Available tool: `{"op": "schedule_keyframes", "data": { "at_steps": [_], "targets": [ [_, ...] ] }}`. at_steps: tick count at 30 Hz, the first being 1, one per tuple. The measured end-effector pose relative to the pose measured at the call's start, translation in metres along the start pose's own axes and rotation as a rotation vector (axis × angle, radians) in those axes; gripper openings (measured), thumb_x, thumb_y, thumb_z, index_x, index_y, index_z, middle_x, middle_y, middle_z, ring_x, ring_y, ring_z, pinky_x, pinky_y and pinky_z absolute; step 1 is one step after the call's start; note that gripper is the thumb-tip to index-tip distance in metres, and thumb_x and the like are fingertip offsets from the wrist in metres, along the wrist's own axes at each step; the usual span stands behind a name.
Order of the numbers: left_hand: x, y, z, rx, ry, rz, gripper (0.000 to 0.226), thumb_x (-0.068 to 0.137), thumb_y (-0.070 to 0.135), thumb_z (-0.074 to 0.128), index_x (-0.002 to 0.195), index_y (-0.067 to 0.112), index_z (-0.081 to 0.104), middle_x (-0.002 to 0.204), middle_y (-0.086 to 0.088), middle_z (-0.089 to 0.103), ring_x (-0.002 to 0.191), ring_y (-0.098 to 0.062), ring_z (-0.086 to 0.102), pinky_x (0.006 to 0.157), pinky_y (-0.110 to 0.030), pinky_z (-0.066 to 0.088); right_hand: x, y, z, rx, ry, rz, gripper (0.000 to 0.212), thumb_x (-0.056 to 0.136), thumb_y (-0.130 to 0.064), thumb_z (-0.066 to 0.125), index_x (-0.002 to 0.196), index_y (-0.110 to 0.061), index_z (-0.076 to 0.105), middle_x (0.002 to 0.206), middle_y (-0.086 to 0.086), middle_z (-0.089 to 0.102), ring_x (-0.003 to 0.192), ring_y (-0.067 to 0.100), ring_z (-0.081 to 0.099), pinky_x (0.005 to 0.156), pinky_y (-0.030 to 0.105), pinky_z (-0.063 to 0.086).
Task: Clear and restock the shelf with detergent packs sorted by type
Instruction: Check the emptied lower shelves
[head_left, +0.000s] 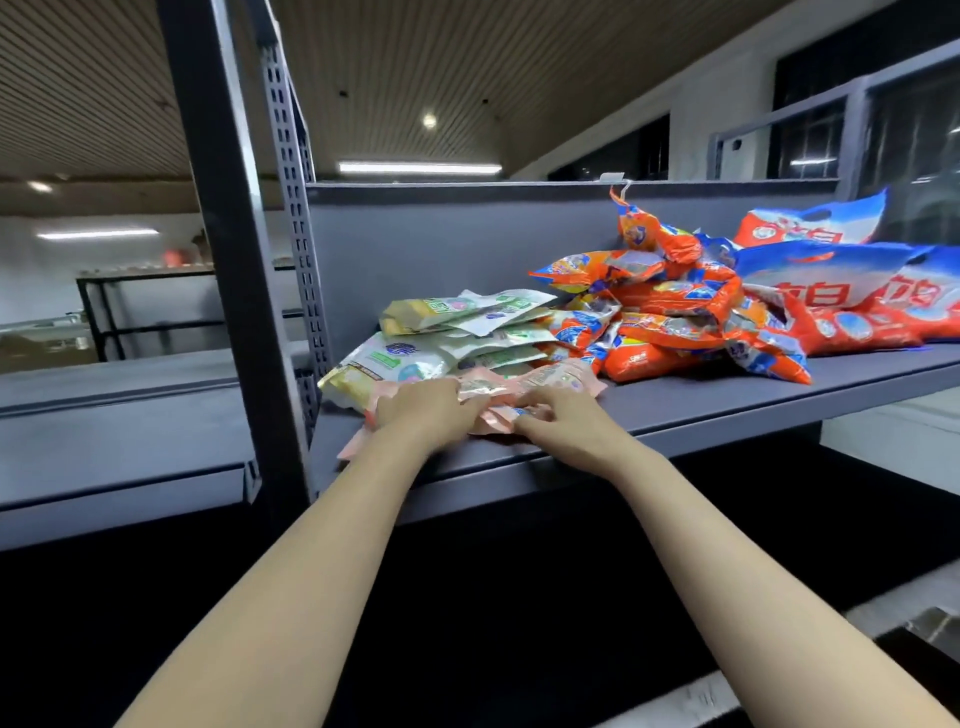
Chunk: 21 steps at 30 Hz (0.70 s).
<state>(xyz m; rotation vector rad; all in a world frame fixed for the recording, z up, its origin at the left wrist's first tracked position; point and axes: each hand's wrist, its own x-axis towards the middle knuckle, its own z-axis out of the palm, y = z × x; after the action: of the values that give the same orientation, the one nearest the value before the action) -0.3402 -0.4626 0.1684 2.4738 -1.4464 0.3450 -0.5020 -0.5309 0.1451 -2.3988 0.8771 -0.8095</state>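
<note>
Reaching onto a grey metal shelf (675, 410), a person works both bare hands into a heap of pink packs (524, 387) at its front edge, near the left end. The left hand (423, 410) lies over the pink packs with fingers curled onto them; the right hand (558, 418) pinches the crinkled edge of one pack between curled fingers and thumb. Behind the pink heap, a stack of pale green-and-white packs (452, 338) lies flat against the shelf's left end, beside a perforated upright post (293, 208). Toward the middle, a loose pile of glossy orange-and-blue packs (670, 322) slumps against the shelf's back panel (441, 244), touching the green stack. At the right end lie larger red, white and blue bags (852, 296) bearing big white Chinese characters, only partly visible; smaller print on the other packs is too blurred to read. All the packs are shiny, wrinkled plastic pouches. A second grey shelf (119, 415) adjoins on the left, with strip lights (418, 167) overhead on a slatted ceiling.
</note>
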Motion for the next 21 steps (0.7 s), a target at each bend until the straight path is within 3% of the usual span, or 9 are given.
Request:
{"op": "schedule_keyframes", "data": {
  "at_steps": [2,5,9,15,21],
  "targets": [
    [-0.004,-0.002,0.001,-0.034,-0.040,0.008,0.051,0.092,0.059,0.025,0.120,0.030,0.056,0.130,-0.005,0.056,0.119,-0.028,0.048,0.096,-0.038,0.037,-0.001,0.002,0.001,-0.013,0.008,0.008,0.040,0.089,-0.035,0.054,0.126,-0.021,0.058,0.127,0.004,0.059,0.110,0.018,0.053,0.085,0.027,0.039],
    [-0.013,-0.004,-0.005,-0.079,0.018,0.013,0.043,0.095,0.050,0.030,0.121,0.028,0.056,0.130,-0.006,0.056,0.117,-0.028,0.049,0.089,-0.036,0.039,-0.005,0.001,0.003,-0.013,0.030,0.027,0.037,0.086,-0.034,0.056,0.122,-0.023,0.060,0.121,0.004,0.062,0.099,0.015,0.054,0.080,0.026,0.039],
    [-0.031,-0.008,-0.012,-0.118,0.123,-0.013,0.033,0.094,0.039,0.039,0.110,0.020,0.060,0.117,-0.005,0.061,0.108,-0.028,0.052,0.075,-0.032,0.037,-0.015,-0.005,0.004,-0.041,0.071,-0.012,0.035,0.090,-0.032,0.056,0.121,-0.017,0.059,0.124,0.004,0.060,0.109,0.019,0.053,0.080,0.025,0.035],
    [-0.067,-0.009,-0.022,-0.202,0.243,-0.019,0.035,0.094,0.032,0.040,0.121,0.016,0.057,0.124,-0.007,0.058,0.113,-0.029,0.050,0.077,-0.033,0.038,-0.045,-0.020,-0.002,-0.090,0.118,-0.064,0.040,0.093,-0.031,0.054,0.130,-0.015,0.054,0.134,0.002,0.056,0.122,0.019,0.049,0.091,0.027,0.037],
    [-0.131,-0.015,-0.034,-0.300,0.380,0.014,0.030,0.095,0.032,0.042,0.114,0.016,0.059,0.114,-0.004,0.062,0.105,-0.026,0.054,0.079,-0.034,0.039,-0.088,-0.038,0.000,-0.077,0.140,-0.114,0.040,0.092,-0.032,0.057,0.129,-0.019,0.054,0.131,-0.001,0.057,0.123,0.014,0.048,0.094,0.024,0.035]
  ]
}}
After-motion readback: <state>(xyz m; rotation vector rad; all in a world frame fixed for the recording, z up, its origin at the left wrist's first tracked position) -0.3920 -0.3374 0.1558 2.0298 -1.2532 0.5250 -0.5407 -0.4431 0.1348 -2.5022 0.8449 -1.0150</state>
